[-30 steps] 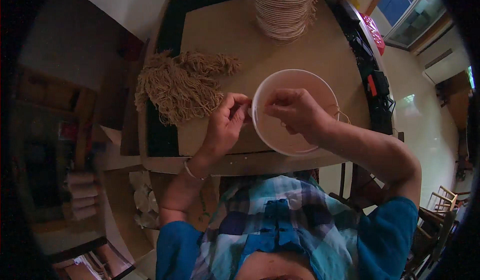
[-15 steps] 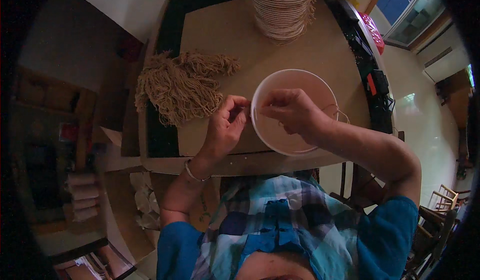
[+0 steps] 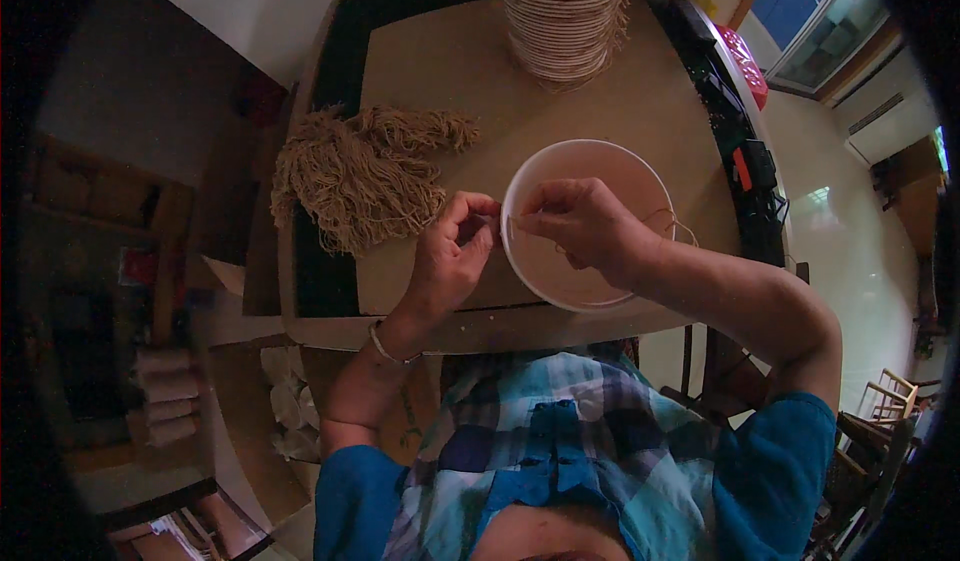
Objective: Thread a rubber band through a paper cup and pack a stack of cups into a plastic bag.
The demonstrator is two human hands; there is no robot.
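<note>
A white round bucket [image 3: 640, 166] stands on the table in front of me, its mouth facing up. Outside its left rim, my left hand [image 3: 455, 251] is closed, thumb and index finger pinched together against the wall. My right hand [image 3: 590, 223] reaches over the bucket's mouth, its fingertips pinched just inside the same stretch of rim. What either pinch holds is too small to make out. A thin tan cord [image 3: 688, 229] loops over the bucket's right rim. Left of my left hand lies a loose heap of tan cords [image 3: 360, 176].
A tall stack of nested white buckets [image 3: 565, 21] with cords along its sides rises at the table's far edge. Black devices and cables [image 3: 757, 176] line the right edge of the table [image 3: 430, 61]. An open cardboard box [image 3: 245, 411] sits below left.
Hardly anything differs. Both hands keep their places at the bucket's left rim, and the bucket and cord heap stay where they were.
</note>
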